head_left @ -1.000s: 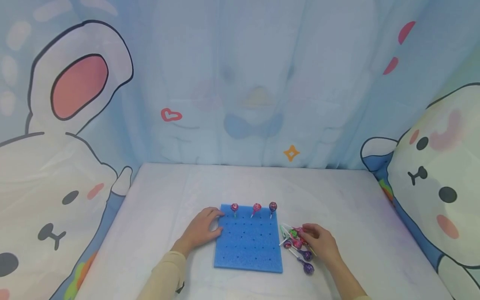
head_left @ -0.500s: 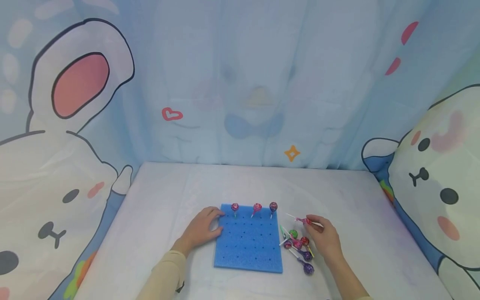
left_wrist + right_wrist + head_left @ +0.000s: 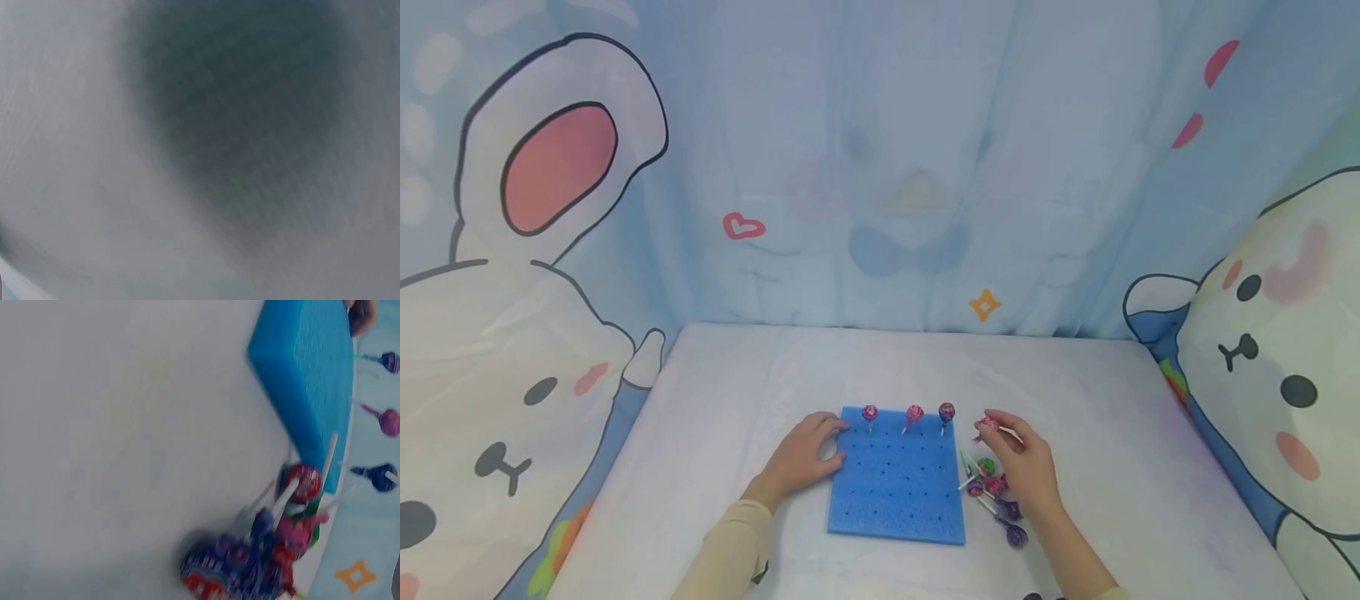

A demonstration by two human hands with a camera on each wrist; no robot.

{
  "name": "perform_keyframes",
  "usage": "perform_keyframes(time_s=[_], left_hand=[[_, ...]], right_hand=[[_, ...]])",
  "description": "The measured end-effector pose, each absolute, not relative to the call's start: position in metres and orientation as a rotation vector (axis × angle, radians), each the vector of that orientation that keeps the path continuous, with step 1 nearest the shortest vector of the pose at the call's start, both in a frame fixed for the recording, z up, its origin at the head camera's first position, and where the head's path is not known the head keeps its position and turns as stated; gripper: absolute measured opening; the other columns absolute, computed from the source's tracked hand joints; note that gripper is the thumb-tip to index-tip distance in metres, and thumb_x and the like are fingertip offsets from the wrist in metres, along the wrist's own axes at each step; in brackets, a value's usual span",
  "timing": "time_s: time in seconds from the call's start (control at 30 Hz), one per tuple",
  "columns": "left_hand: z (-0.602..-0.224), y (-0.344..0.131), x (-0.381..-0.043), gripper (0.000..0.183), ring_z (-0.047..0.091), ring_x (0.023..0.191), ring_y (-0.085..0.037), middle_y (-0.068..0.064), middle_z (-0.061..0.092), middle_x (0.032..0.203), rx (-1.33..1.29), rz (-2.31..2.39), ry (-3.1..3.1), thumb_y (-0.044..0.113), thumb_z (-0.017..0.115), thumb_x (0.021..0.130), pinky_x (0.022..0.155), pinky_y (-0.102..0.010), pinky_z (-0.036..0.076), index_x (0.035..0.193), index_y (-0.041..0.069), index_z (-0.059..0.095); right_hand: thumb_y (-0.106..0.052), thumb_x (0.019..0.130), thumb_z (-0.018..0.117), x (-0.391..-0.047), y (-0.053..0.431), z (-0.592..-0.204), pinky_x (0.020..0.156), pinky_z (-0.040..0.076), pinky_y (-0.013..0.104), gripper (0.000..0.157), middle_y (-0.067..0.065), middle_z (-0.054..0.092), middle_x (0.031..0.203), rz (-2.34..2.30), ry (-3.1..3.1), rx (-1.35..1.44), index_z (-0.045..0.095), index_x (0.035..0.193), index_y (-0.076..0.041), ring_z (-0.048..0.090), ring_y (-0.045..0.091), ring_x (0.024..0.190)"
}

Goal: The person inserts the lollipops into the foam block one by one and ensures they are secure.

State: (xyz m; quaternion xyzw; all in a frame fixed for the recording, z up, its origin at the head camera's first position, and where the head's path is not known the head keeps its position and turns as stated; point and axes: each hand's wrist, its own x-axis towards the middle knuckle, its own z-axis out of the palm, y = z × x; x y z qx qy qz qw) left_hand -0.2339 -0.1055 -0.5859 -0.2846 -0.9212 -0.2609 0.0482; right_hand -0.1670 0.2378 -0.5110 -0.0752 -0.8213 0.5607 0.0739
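Observation:
My right hand [image 3: 1026,458] pinches a pink-wrapped lollipop [image 3: 988,425] by its head, raised beyond the far right corner of the blue foam board [image 3: 895,508]. My left hand [image 3: 805,457] rests at the board's left edge, thumb and fingers spread along it. Rows of small holes cover the board. Three lollipops stand in its far row: a red one [image 3: 870,413], a pink one [image 3: 914,414] and a dark one [image 3: 947,412]. In the left wrist view only a dark blur over pale cloth shows. The held lollipop's stick is hidden in the head view.
A loose pile of lollipops lies on the white cloth right of the board, with a green one [image 3: 986,467] and a purple one [image 3: 1017,536] among them. Their sticks reach the board's right edge. A cartoon-print curtain [image 3: 910,125] closes off the back.
My right hand has lifted the pink lollipop off the pile and carried it away from me, then left toward the board's far right corner. The left hand and board have stayed put.

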Motion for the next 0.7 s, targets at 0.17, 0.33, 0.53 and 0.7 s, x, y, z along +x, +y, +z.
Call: perform_keyframes(time_s=[0.17,0.33,0.53,0.7], left_hand=[[-0.584,-0.105,-0.233,0.043,0.05,0.125,-0.017,0.001,0.057,0.128,-0.87,-0.802,-2.814,0.037,0.065,0.088,0.108,-0.036,0.041,0.127,0.019,0.06],[-0.584,-0.105,-0.233,0.043,0.05,0.125,-0.017,0.001,0.057,0.128,-0.869,-0.796,-2.81,0.037,0.066,0.088,0.108,-0.036,0.041,0.127,0.02,0.06],[-0.585,-0.105,-0.232,0.043,0.05,0.125,-0.018,0.001,0.056,0.129,-0.86,-0.795,-2.813,0.036,0.065,0.088,0.108,-0.037,0.041,0.128,0.02,0.059],[-0.586,-0.105,-0.234,0.043,0.05,0.125,-0.017,0.001,0.057,0.128,-0.859,-0.79,-2.805,0.036,0.066,0.088,0.108,-0.036,0.041,0.127,0.02,0.06]], right_hand=[[-0.041,0.093,0.064,-0.17,0.214,-0.51,0.09,0.047,0.014,0.047,0.007,0.062,0.13,1.819,-2.451,-0.117,0.058,0.131,-0.014,0.062,0.011,0.115],[-0.036,0.092,0.067,-0.178,0.185,-0.51,0.094,0.049,0.023,0.044,0.005,0.061,0.131,1.921,-2.444,-0.002,0.06,0.129,-0.014,0.059,0.016,0.121],[-0.033,0.092,0.066,-0.188,0.158,-0.518,0.095,0.049,0.027,0.038,0.003,0.064,0.126,1.965,-2.445,0.066,0.063,0.126,-0.017,0.06,0.017,0.119],[-0.028,0.094,0.066,-0.196,0.144,-0.524,0.095,0.05,0.028,0.032,0.001,0.064,0.126,1.972,-2.442,0.033,0.064,0.125,-0.018,0.06,0.017,0.119]])
